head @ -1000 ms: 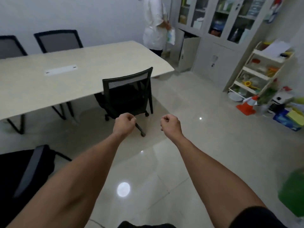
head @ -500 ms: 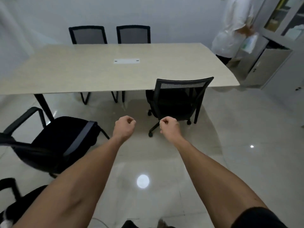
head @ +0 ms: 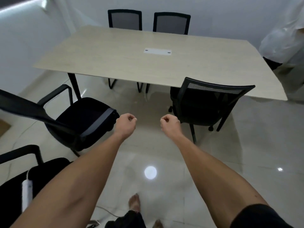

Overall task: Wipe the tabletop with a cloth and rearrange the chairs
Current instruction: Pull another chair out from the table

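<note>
A long pale wooden table (head: 115, 56) stands ahead with a white cable cover (head: 157, 51) in its middle. A black mesh chair (head: 205, 102) is tucked at its near right side. A black armchair (head: 79, 119) stands turned away at the near left, off the table. Two more chairs (head: 125, 19) stand behind the far edge. My left hand (head: 125, 124) and my right hand (head: 170, 125) are stretched out over the floor, both curled into fists and holding nothing. No cloth is in view.
Another black chair (head: 24, 175) at the bottom left carries a white power strip (head: 26, 190). A person in white (head: 283, 40) stands at the table's right end. Glossy tiled floor (head: 164, 153) lies between me and the table.
My view has swung left and closer to the table: the cabinets and shelf have left the frame, and the left armchairs have come in. Both fists stay held out in front.
</note>
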The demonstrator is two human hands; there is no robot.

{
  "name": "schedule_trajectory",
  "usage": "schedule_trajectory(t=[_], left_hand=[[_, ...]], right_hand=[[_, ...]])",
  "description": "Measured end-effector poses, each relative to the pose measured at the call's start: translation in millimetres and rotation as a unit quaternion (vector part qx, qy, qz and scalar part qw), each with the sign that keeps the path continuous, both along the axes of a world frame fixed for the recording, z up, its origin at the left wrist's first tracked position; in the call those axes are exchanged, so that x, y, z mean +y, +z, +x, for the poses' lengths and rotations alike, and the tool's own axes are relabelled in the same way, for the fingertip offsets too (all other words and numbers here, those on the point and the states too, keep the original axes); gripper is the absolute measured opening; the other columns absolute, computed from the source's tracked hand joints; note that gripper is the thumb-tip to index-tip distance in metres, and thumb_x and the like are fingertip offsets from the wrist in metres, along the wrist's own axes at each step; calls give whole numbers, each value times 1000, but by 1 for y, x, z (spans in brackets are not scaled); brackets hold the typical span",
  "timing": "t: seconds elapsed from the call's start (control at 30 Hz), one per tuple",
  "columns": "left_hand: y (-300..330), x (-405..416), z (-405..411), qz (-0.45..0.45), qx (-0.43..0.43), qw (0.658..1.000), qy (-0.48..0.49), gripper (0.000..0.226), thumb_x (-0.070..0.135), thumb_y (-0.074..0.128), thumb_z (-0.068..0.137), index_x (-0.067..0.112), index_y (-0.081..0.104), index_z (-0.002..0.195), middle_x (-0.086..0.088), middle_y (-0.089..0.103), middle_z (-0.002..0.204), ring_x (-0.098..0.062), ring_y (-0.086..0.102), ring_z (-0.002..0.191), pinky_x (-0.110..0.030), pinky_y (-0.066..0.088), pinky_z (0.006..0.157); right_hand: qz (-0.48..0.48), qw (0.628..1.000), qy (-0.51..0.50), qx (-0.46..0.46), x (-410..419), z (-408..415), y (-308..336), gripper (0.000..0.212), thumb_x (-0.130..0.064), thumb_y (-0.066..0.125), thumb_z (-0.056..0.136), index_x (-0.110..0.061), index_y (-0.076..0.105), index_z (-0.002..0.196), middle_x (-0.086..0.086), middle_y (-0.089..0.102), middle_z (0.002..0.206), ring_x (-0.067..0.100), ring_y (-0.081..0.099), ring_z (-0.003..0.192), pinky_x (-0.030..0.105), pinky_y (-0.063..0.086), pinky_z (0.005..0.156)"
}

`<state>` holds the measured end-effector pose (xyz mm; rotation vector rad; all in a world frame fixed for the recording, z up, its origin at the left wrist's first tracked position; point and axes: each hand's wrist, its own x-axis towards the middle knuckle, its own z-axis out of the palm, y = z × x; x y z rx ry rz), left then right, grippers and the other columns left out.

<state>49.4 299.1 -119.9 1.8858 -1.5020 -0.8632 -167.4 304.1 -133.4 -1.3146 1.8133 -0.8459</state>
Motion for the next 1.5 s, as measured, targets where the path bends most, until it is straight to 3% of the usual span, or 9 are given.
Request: schedule_trajectory(t=[0.4,0.6,0.83,0.97,1.07,1.2,1.37,1.5], left_hand=[[-12,-111,70,21,32,997,62,14,30,62,92,23,74,92,1,76,85,-19,75,84,-44,62,87],[-14,-170,124,35,36,996,79,11,31,62,91,28,72,89,6,76,87,-17,74,86,-39,61,91],[-30,-197,186,68,48,984,158,14,26,63,93,29,70,82,5,74,77,-17,75,79,-40,62,85],[-44,-201,219,67,37,967,245,11,27,61,96,29,71,90,7,74,79,-16,73,80,-40,61,86],[-45,-199,242,66,-29,944,323,24,28,58,101,20,70,121,5,71,99,-18,68,95,-33,54,89],[-36,-196,278,31,-122,895,427,33,26,56,102,19,65,133,-5,66,121,-24,65,111,-37,50,91],[-18,-185,317,1,-240,838,489,36,30,55,102,19,63,134,-6,59,134,-26,58,122,-43,43,104],[-6,-174,349,16,-295,778,555,44,35,55,98,22,57,140,-3,53,143,-25,48,134,-46,35,113]], right_hand=[[17,999,46,14,-134,80,-15,19,-28,54,83,-22,71,82,-1,74,78,27,73,88,40,61,83],[20,998,64,15,-202,136,-17,17,-20,56,90,-20,73,87,0,75,82,25,74,83,36,62,80],[47,988,144,36,-264,195,-43,16,-20,57,93,-19,74,94,0,74,86,26,72,92,38,59,88],[69,971,221,53,-288,231,-67,14,-18,59,97,-17,72,99,-3,69,89,22,66,89,33,54,82],[85,952,288,60,-301,256,-87,10,-13,60,97,-16,69,99,0,69,89,22,65,84,27,46,75],[122,915,374,93,-319,290,-119,20,-11,57,97,-11,65,115,5,67,101,24,63,88,31,46,69],[148,853,482,132,-331,328,-161,50,-18,64,97,-10,56,145,13,62,134,32,62,121,36,52,98],[132,796,557,197,-332,350,-197,67,-25,72,93,-11,46,154,18,53,146,37,49,137,43,44,113]])
